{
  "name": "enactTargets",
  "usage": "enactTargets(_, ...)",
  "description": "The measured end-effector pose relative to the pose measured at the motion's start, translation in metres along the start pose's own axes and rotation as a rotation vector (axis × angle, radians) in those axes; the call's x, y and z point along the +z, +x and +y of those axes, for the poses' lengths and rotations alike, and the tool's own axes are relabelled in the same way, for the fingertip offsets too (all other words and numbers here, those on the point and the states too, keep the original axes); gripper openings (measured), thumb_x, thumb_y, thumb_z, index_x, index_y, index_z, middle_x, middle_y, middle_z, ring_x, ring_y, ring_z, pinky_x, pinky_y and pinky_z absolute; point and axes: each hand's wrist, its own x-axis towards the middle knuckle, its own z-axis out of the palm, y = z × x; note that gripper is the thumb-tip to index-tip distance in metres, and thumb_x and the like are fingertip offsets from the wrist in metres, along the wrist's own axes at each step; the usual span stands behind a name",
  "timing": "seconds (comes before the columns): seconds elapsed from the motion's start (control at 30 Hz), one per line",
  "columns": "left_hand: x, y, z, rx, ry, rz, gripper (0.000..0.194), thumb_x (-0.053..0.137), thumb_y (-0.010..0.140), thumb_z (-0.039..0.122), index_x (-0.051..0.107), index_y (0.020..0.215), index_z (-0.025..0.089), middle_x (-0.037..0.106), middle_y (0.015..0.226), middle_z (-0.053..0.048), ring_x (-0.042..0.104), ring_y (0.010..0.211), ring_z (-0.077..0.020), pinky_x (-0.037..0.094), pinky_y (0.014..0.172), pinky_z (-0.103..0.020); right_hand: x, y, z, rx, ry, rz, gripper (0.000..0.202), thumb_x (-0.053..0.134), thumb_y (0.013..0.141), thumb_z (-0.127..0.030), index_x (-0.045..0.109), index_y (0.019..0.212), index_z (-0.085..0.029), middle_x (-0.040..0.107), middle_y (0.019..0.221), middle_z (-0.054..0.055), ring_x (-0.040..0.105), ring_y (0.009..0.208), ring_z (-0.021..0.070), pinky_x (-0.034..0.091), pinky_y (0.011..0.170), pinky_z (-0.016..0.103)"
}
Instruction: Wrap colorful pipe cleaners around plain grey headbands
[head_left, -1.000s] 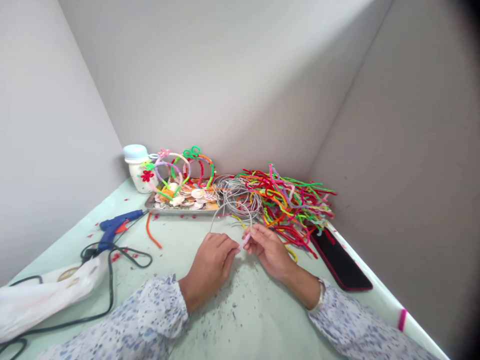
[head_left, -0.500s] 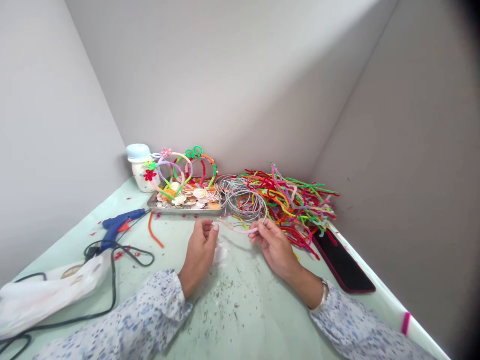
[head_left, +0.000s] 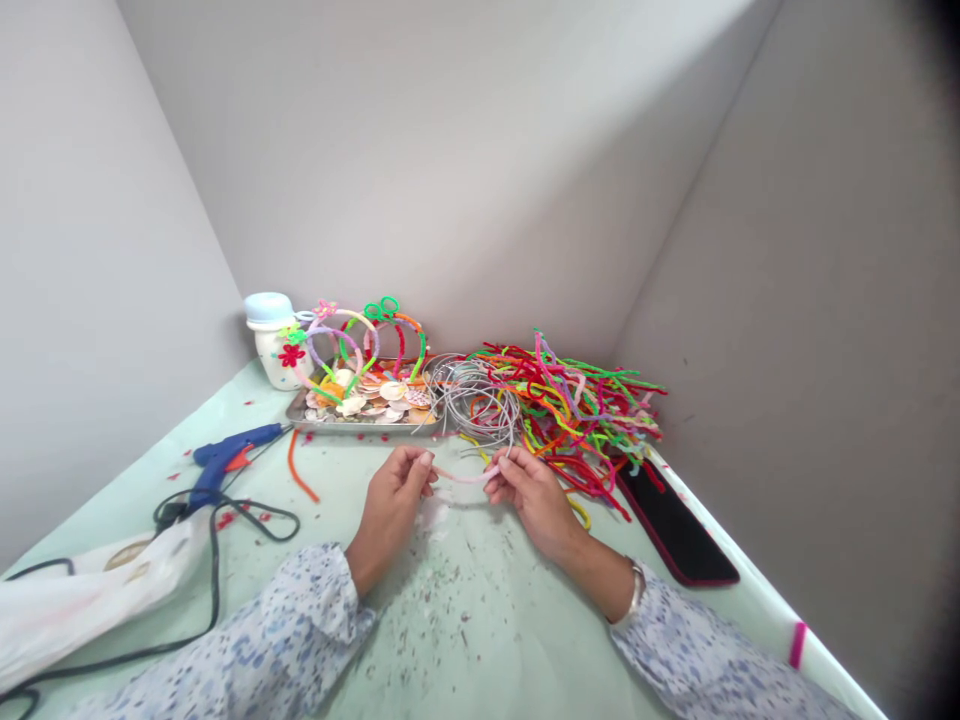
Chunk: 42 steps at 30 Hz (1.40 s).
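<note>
A short pale pink fuzzy strip (head_left: 466, 478) stretches between my two hands above the table, sagging a little in the middle. My left hand (head_left: 396, 500) pinches its left end between thumb and fingers. My right hand (head_left: 531, 495) grips the other end, with the fingertips pressed together. Just behind my right hand lies a loose coil of grey wire (head_left: 484, 405); one strand comes down to my right fingertips, and whether it is held cannot be made out.
A metal tray (head_left: 360, 428) holds shells, with decorated hoops above it. Colourful fuzzy stems (head_left: 577, 400) pile up beside a dark phone (head_left: 679, 525). At left are a blue glue gun (head_left: 217, 462), its cable, a plastic bag (head_left: 97, 590) and a white jar (head_left: 276, 350).
My left hand has closed on the left end of the pink strip, which was loose before. The whole view has shifted slightly.
</note>
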Motion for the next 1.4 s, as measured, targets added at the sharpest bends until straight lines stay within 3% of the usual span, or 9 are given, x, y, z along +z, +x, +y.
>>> enactTargets(0.2,0.003,-0.001,0.002,-0.001,-0.017,-0.061,0.025,0.052,0.087,0.039,0.055,0.100,0.017,0.065,0.082,-0.002,0.055,0.061,-0.0114,0.042,0.057,-0.023,-0.002,0.002,-0.001,-0.014,0.067,0.050,0.022,0.069,0.077,-0.037,0.061,0.081,-0.017,0.064,0.072,0.000,0.061,0.060,0.0107,0.049,0.052,0.019)
enactTargets(0.63,0.002,-0.003,0.002,0.000,0.037,-0.097,0.022,0.053,0.086,0.041,0.057,0.085,0.019,0.062,0.071,0.001,0.053,0.058,-0.0128,0.040,0.056,-0.023,-0.005,0.004,-0.001,-0.012,0.040,0.101,0.027,0.068,0.075,-0.039,0.062,0.089,-0.017,0.062,0.071,0.000,0.058,0.055,0.0111,0.047,0.047,0.021)
enactTargets(0.9,-0.003,-0.001,0.003,0.121,0.162,0.197,0.019,0.049,0.089,0.038,0.057,0.092,0.020,0.055,0.083,0.001,0.051,0.079,-0.0165,0.041,0.073,-0.027,0.000,0.002,0.001,0.045,-0.065,0.050,0.024,0.068,0.074,-0.035,0.064,0.089,-0.016,0.065,0.069,0.001,0.061,0.055,0.0122,0.049,0.048,0.022)
enactTargets(1.4,-0.007,0.011,-0.009,-0.025,0.054,0.186,0.025,0.049,0.085,0.039,0.059,0.097,0.019,0.054,0.068,0.002,0.052,0.064,-0.0153,0.041,0.060,-0.025,0.002,0.000,-0.001,0.080,-0.179,0.022,0.018,0.066,0.077,-0.032,0.064,0.086,-0.016,0.066,0.068,0.001,0.061,0.053,0.0109,0.049,0.047,0.020)
